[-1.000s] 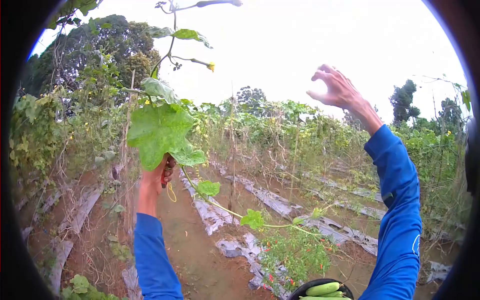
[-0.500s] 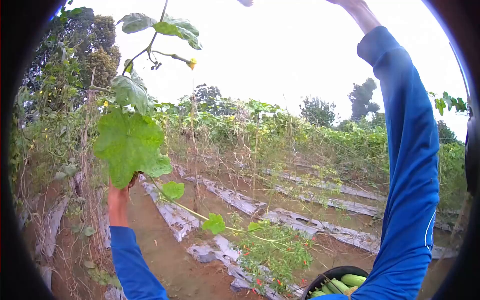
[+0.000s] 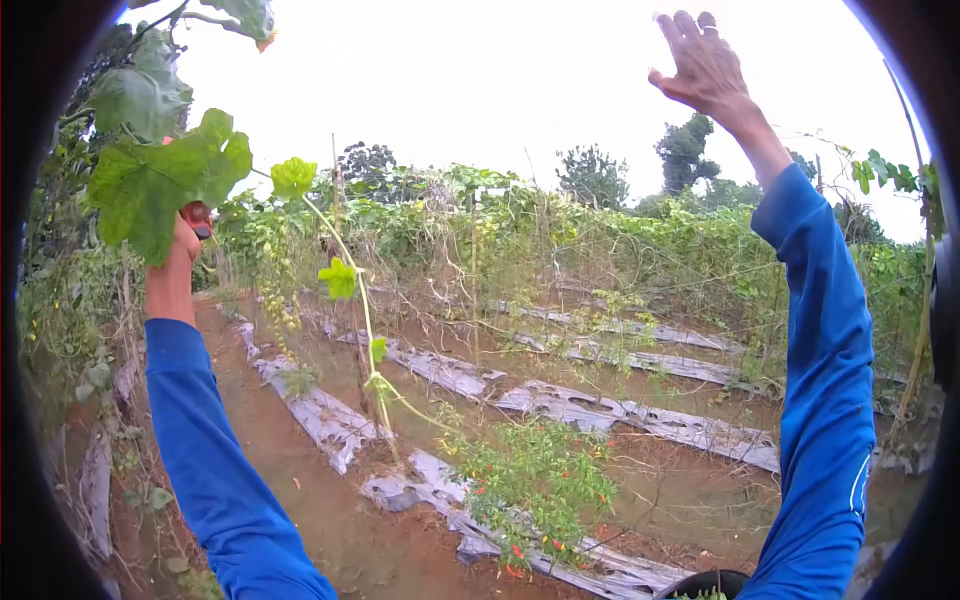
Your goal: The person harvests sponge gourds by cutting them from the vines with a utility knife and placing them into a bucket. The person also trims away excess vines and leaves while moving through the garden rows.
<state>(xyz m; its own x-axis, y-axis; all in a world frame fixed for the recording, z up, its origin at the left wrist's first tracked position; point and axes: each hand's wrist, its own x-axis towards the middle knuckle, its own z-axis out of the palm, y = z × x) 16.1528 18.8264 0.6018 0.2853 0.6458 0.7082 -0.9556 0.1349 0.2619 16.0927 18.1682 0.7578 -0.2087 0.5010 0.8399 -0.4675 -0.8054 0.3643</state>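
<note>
My left hand (image 3: 180, 250) is raised at the left, partly hidden behind a broad green leaf (image 3: 150, 195) of a climbing vine. Its fingers are closed around a tool with a red-and-black end (image 3: 199, 220); the leaf covers the rest, so I cannot tell its kind. From beside this hand the pale green vine stem (image 3: 362, 310) runs right and down, carrying small leaves. High at the right, my right hand (image 3: 705, 75) is held up against the sky, fingers spread, with a ring on one finger and nothing in it.
Below stands a chili bush (image 3: 540, 485) with red fruits, beside torn plastic mulch strips (image 3: 325, 415) on brown soil. A black bucket (image 3: 715, 580) shows at the bottom edge, partly behind my right sleeve. Leafy trellised vines (image 3: 480, 215) and stakes fill the background.
My left hand has risen and shifted left, lifting the vine and its leaf. My right hand has come down into view. The view has turned, leaving less of the bucket visible.
</note>
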